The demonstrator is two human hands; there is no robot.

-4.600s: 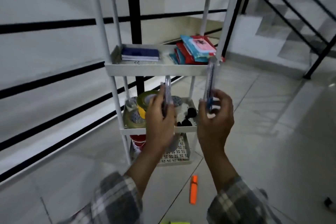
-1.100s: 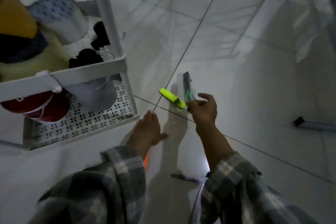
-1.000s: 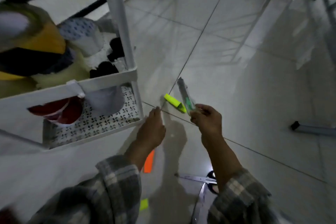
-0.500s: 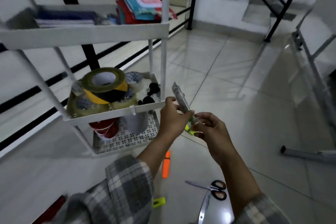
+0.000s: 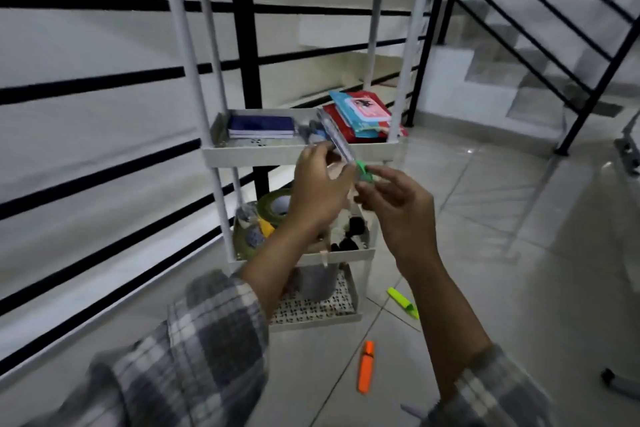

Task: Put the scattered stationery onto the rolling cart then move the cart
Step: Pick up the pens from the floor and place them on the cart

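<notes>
A white rolling cart [image 5: 242, 154] with several shelves stands before a black railing. In front of its book shelf I hold a clear pen pack with a green end [image 5: 341, 146], tilted. My left hand [image 5: 320, 189] grips the pack's middle; my right hand [image 5: 398, 204] pinches its green lower end. That shelf carries a blue notebook [image 5: 261, 125] and red and teal books [image 5: 362, 113]. Tape rolls [image 5: 273, 210] sit one shelf lower. On the tiled floor lie a yellow-green highlighter [image 5: 403, 302] and an orange highlighter [image 5: 366, 367].
A black railing [image 5: 247, 55] runs behind the cart, and stairs with a black handrail [image 5: 540, 35] rise at the right. A grey metal leg with a black foot [image 5: 620, 381] lies on the floor at the far right. A cup [image 5: 317, 282] stands on the bottom shelf.
I picked the pen pack off the floor with my right hand, rose, and brought it up to the cart's book shelf; my left hand has joined the grip. The view tilted up.
</notes>
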